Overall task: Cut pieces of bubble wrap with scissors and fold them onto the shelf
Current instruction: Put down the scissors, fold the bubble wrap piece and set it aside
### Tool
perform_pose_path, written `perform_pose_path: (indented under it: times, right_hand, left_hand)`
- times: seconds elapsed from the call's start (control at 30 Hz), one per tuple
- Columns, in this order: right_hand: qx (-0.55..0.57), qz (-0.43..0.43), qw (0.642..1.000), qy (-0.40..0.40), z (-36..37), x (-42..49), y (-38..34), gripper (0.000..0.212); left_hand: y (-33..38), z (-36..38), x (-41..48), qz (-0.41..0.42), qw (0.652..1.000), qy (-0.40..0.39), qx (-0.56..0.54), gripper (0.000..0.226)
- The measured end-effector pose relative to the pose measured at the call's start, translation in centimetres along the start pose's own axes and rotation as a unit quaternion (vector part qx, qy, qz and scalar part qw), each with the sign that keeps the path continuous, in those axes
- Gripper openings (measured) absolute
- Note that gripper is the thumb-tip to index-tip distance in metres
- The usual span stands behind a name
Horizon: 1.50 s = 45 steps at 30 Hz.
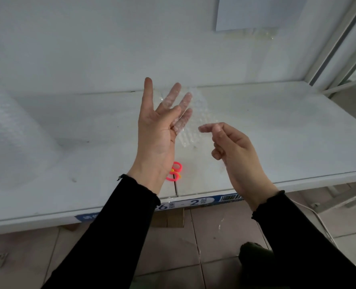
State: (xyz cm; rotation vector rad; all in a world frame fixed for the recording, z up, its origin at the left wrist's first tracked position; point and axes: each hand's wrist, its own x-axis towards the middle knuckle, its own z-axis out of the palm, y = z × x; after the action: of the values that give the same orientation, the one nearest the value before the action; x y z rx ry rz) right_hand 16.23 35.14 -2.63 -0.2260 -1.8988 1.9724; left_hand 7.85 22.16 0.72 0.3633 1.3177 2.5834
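Note:
A clear piece of bubble wrap (195, 113) hangs above the white shelf (277, 126). My left hand (158, 130) is raised palm up, thumb pressed on the piece's left edge, fingers showing through the plastic. My right hand (233, 151) is beside it, fingers curled and pinching the piece's right edge. Pink-handled scissors (174, 171) lie on the shelf below my left wrist, partly hidden by it. A large roll of bubble wrap (12, 138) rests at the shelf's left end.
Another bit of bubble wrap (250, 34) lies under a grey sheet (256, 11) on the upper level. A blue and white label strip (204, 202) runs along the shelf's front edge. Below it are a tiled floor (173, 247), a white cable (323, 224) and a cardboard box (170, 219).

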Motion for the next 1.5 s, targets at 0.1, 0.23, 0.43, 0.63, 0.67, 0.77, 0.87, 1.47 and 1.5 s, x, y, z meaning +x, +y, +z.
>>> perform_pose_path:
  times: [0.1, 0.23, 0.43, 0.63, 0.67, 0.77, 0.87, 1.47, 1.5]
  right_hand:
    - [-0.017, 0.023, 1.0, 0.004, -0.3, 0.0, 0.3, 0.028]
    - [0.028, 0.034, 0.999, 0.0, -0.7, -0.1, 0.1, 0.03]
    - [0.033, 0.019, 0.996, -0.08, -1.4, -0.3, -0.4, 0.034]
    - [0.047, 0.059, 0.985, -0.153, -2.1, -0.6, -1.3, 0.031]
    - [0.042, 0.068, 0.983, -0.163, -2.3, -0.6, -1.6, 0.028]
    - [0.003, 0.061, 0.985, -0.159, -2.8, -0.4, -2.2, 0.015]
    - [-0.022, 0.013, 0.997, -0.078, -3.3, 0.1, -2.3, 0.01]
    - [0.094, -0.018, 0.989, 0.116, -4.2, 1.4, -2.2, 0.011]
    - [0.091, -0.024, 0.988, 0.121, -4.2, 1.5, -2.1, 0.01]
  left_hand:
    - [0.0, 0.0, 0.1, 0.021, 1.0, 0.007, 0.018, 0.093]
    - [-0.1, -0.2, 0.6, 0.01, 1.0, 0.023, -0.004, 0.095]
    - [0.2, -0.7, 1.2, -0.035, 0.997, 0.055, -0.044, 0.054]
    - [-0.2, -1.1, 1.2, -0.07, 0.995, 0.064, -0.037, 0.042]
    - [-0.2, -1.1, 1.2, -0.076, 0.995, 0.061, -0.031, 0.042]
    - [-0.5, -1.2, 1.1, -0.095, 0.994, 0.048, -0.003, 0.04]
    - [-1.2, -1.0, 0.5, -0.128, 0.991, 0.029, 0.032, 0.036]
    - [-3.6, 0.9, -2.4, -0.235, 0.963, -0.093, 0.089, 0.036]
    - [-3.5, 1.0, -2.6, -0.237, 0.961, -0.103, 0.096, 0.037]
